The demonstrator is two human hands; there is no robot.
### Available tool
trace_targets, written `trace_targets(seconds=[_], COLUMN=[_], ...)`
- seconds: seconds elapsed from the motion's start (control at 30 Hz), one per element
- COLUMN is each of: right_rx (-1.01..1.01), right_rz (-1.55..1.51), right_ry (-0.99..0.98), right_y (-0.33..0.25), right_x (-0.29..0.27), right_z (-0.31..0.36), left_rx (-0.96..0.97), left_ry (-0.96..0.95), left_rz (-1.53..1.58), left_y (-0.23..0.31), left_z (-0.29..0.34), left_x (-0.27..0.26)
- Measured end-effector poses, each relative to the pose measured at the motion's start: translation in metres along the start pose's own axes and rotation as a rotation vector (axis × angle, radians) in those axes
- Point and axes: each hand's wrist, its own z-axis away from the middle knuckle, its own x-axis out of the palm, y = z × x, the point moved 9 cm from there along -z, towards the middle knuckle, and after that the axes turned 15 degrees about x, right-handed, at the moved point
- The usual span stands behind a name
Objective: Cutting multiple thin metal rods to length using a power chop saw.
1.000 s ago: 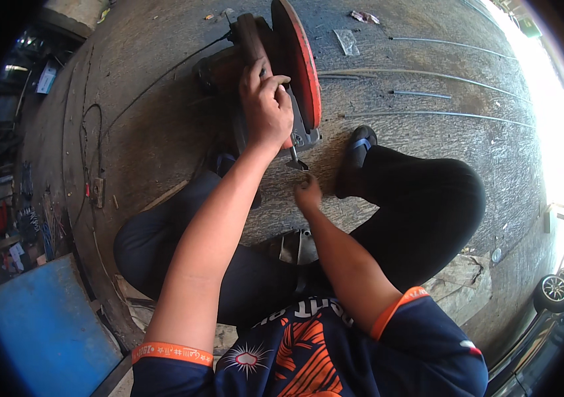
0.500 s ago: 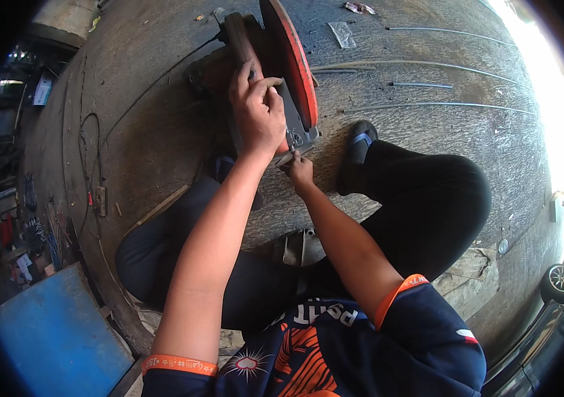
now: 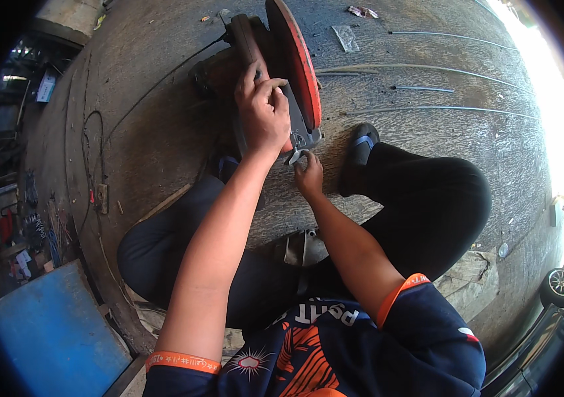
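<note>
The left hand [image 3: 263,114] is wrapped over the long handle [image 3: 249,43] of a red-and-dark disc machine [image 3: 295,69], which stands on the floor [image 3: 421,159] beyond the person's spread legs, its disc edge rising just right of the knuckles. The right hand [image 3: 310,175] is narrowed, fingertips at a small metal lever [image 3: 295,157] by the machine's near end, though I cannot tell how firmly they grip. Open floor gives this hand some room toward the sandal [image 3: 360,149], and more extends rightward from the disc, crossed by thin rods [image 3: 427,67].
</note>
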Motion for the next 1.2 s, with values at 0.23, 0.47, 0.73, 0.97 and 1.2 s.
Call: trace_targets(seconds=[0.23,0.47,0.73,0.97,1.2], right_rx=[0.011,0.084,0.633,0.862,0.775], right_rz=[0.054,0.273,-0.61,-1.384,-1.364], right_ry=[-0.096,-0.099,-0.628,-0.979,-0.277], right_y=[-0.015,-0.021,0.036,0.036,0.053], right_x=[0.001,0.007,0.058,0.09,0.108], right_z=[0.002,-0.013,-0.035,-0.006,-0.02], left_rx=[-0.019,-0.009,-0.021,-0.02,-0.051], left_ry=[0.022,0.027,0.031,0.038,0.05], left_rz=[-0.03,-0.028,-0.015,-0.011,0.043], left_y=[0.001,0.001,0.001,0.002,-0.003], left_z=[0.001,0.001,0.001,0.0,0.003], left_x=[-0.002,-0.002,-0.003,-0.004,-0.003])
